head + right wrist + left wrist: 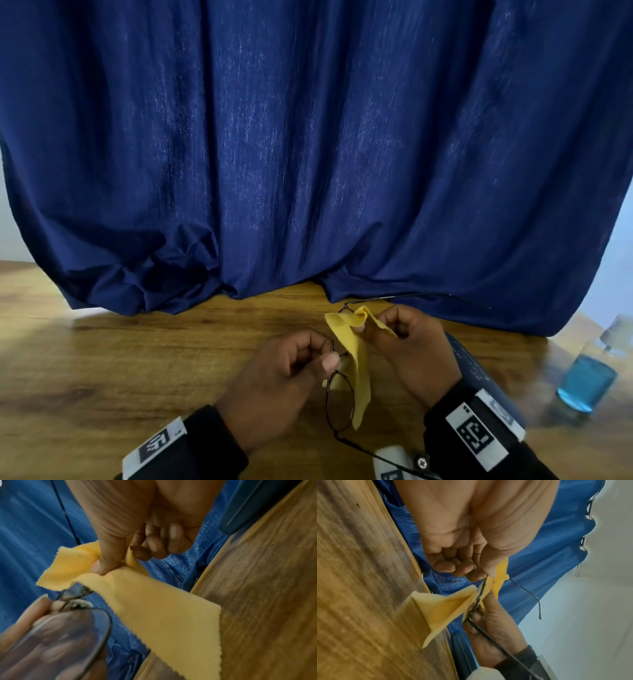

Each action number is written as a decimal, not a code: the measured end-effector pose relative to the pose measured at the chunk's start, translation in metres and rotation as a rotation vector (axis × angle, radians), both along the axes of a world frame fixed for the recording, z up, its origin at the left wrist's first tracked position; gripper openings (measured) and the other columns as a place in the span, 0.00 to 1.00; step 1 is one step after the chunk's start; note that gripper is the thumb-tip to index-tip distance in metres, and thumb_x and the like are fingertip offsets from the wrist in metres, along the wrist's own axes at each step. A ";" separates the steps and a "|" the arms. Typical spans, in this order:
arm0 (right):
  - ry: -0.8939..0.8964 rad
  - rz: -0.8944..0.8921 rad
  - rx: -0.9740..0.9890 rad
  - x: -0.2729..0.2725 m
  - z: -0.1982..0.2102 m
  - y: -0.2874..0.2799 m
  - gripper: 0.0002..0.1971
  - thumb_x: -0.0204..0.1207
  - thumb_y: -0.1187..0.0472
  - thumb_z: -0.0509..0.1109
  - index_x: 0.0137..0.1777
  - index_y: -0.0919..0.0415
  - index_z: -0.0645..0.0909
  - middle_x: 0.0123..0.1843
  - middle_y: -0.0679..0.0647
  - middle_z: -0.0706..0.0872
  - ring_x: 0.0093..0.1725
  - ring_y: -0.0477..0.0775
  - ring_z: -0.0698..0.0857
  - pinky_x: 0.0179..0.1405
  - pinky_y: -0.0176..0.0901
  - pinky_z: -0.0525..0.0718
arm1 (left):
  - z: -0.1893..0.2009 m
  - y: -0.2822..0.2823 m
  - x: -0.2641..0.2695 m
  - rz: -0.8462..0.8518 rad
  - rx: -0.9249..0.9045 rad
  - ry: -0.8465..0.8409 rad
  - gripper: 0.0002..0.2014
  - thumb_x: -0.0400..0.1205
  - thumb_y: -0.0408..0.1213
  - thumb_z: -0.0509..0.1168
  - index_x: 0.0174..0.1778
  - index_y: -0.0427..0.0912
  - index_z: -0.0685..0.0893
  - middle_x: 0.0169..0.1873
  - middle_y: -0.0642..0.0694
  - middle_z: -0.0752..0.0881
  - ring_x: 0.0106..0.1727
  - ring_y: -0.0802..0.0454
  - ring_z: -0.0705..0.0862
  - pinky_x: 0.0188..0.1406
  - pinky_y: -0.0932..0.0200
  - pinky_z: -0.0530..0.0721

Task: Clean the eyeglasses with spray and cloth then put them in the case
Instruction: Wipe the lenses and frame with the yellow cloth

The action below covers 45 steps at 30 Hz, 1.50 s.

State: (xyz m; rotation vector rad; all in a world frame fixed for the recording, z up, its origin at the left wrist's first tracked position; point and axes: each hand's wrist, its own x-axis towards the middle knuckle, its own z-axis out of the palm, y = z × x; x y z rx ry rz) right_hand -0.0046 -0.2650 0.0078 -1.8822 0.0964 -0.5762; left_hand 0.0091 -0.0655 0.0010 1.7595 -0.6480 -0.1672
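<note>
Thin black-rimmed eyeglasses [339, 401] hang above the wooden table [137, 359], temples unfolded. My left hand [291, 370] pinches the frame near the bridge, seen close up in the right wrist view as eyeglasses [68, 635]. A yellow cloth [358, 359] is folded over the far lens, and my right hand [407, 346] pinches it there between thumb and forefinger. The cloth [154, 601] drapes down from that pinch; in the left wrist view the cloth [443, 609] hangs beside the frame [479, 596]. A dark blue case [479, 373] lies under my right wrist. The spray bottle [589, 377] with blue liquid stands at the right.
A dark blue curtain [308, 154] hangs down onto the back of the table behind my hands. The bottle stands close to the table's right edge. Bare wood stretches to the left of my hands.
</note>
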 end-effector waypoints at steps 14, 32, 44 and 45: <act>0.025 0.176 -0.001 0.000 -0.004 0.003 0.18 0.64 0.50 0.82 0.32 0.60 0.79 0.26 0.47 0.79 0.25 0.41 0.75 0.26 0.32 0.75 | -0.004 -0.001 0.005 -0.019 -0.044 0.041 0.06 0.84 0.41 0.68 0.46 0.48 0.90 0.37 0.53 0.92 0.39 0.55 0.87 0.43 0.59 0.83; -0.480 0.329 -0.237 -0.027 0.027 0.001 0.36 0.71 0.60 0.78 0.74 0.27 0.73 0.38 0.35 0.88 0.34 0.34 0.85 0.37 0.24 0.81 | 0.018 0.027 0.015 0.293 -0.073 -0.523 0.10 0.80 0.52 0.64 0.46 0.49 0.82 0.40 0.47 0.85 0.37 0.47 0.83 0.39 0.46 0.82; -0.336 0.543 -0.001 -0.029 0.028 0.007 0.07 0.67 0.56 0.79 0.44 0.55 0.93 0.44 0.44 0.94 0.46 0.40 0.91 0.46 0.28 0.84 | 0.022 0.027 0.014 0.350 -0.006 -0.639 0.09 0.78 0.53 0.65 0.46 0.55 0.84 0.42 0.54 0.85 0.45 0.51 0.84 0.39 0.57 0.83; -0.335 0.537 -0.001 -0.028 0.026 0.009 0.08 0.65 0.56 0.81 0.44 0.54 0.93 0.43 0.45 0.94 0.45 0.41 0.91 0.45 0.29 0.85 | 0.022 0.027 0.013 0.365 -0.010 -0.639 0.09 0.77 0.53 0.65 0.46 0.55 0.85 0.42 0.54 0.85 0.45 0.51 0.84 0.39 0.58 0.83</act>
